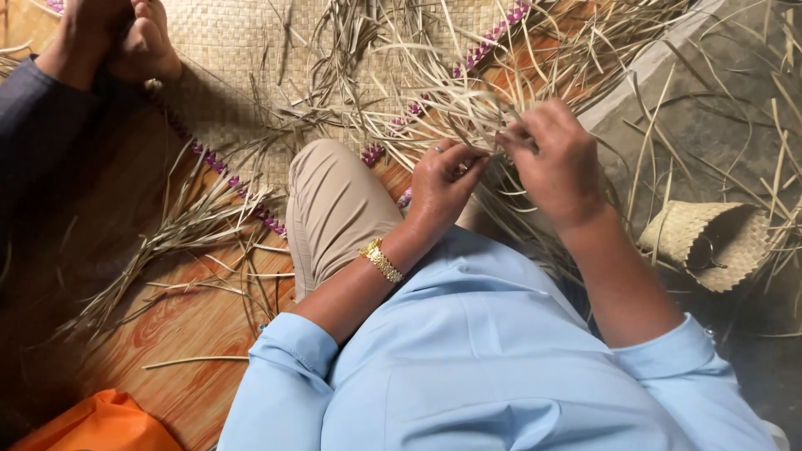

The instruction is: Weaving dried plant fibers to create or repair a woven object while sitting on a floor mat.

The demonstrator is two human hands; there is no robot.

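My left hand (441, 185) and my right hand (556, 160) meet over a bundle of dry pale grass strips (468, 104), each pinching strands at the loose edge of a woven straw mat (242, 58). The mat has a purple-patterned border (493, 38) and spreads across the floor ahead of me. A gold bracelet (381, 260) circles my left wrist. My bent knee in beige trousers (334, 205) lies under my left forearm. I wear a light blue shirt.
Another person's feet (125, 38) and dark sleeve (33, 117) rest on the mat at the top left. A small woven basket (706, 242) lies at the right on grey ground. Loose strips (180, 225) litter the wooden-patterned floor. An orange cloth (100, 426) sits at the bottom left.
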